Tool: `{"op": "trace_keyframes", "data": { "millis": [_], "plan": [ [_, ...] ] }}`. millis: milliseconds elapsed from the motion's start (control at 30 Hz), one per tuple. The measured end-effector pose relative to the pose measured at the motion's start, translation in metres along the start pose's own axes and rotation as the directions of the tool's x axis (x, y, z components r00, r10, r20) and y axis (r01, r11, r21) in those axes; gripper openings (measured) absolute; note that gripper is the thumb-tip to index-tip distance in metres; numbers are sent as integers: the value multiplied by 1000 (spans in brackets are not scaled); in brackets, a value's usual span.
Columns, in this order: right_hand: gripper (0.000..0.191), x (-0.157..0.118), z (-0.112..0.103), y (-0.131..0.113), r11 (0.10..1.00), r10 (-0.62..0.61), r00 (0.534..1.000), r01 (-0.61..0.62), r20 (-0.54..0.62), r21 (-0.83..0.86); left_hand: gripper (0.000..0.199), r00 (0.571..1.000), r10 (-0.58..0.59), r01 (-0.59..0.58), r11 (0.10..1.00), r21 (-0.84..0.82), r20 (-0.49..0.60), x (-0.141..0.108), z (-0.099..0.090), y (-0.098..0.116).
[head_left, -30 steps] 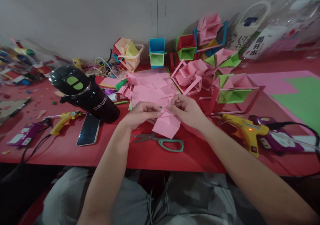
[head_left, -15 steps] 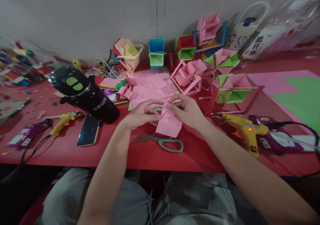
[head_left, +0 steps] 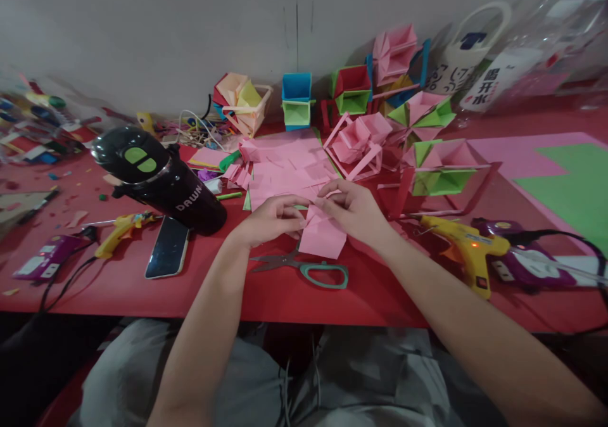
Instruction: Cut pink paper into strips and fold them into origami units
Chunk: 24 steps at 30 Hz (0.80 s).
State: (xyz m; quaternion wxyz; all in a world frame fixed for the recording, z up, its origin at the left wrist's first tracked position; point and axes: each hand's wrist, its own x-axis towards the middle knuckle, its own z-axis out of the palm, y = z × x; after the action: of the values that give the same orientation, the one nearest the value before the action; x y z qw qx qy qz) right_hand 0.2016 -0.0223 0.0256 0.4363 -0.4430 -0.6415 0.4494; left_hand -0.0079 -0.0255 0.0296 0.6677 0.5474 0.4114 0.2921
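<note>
Between my hands is a piece of pink paper (head_left: 323,235), its lower flap spread toward me over the red table. My left hand (head_left: 278,218) pinches its left edge with curled fingers. From the right, my right hand (head_left: 349,205) grips the upper part between thumb and bent fingers, hiding some of the folds. Just below the paper lie scissors (head_left: 323,275) with green handles, blades pointing left. Behind my hands rests a stack of pink sheets (head_left: 285,170).
A black bottle (head_left: 161,180) and a phone (head_left: 167,246) stand and lie at left. Yellow glue guns lie left (head_left: 116,234) and right (head_left: 468,246), with cords. Folded paper baskets (head_left: 354,139) line the back, near a plastic bottle (head_left: 508,75).
The pink paper's upper part has folded or tucked in between my fingers, and its flap has shifted slightly. Both hands stay nearly in place.
</note>
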Motion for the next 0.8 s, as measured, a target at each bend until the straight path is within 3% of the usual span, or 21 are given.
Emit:
{"op": "trace_keyframes", "data": {
  "millis": [167, 333, 800],
  "plan": [
    [22, -1, 0, 3, 995, -41, 999, 40, -8, -87, 43, 997, -23, 22, 1000, -11, -73, 4, 3, -2],
    [18, -1, 1, 3, 994, -68, 998, 67, -11, -86, 48, 992, 59, -59, 998, 4, -113, 8, 7, -5],
    [19, 2, 1, 7, 997, -54, 998, 53, -22, -62, 47, 993, 33, -32, 999, 11, -109, 4, 11, 2]
  ]
}}
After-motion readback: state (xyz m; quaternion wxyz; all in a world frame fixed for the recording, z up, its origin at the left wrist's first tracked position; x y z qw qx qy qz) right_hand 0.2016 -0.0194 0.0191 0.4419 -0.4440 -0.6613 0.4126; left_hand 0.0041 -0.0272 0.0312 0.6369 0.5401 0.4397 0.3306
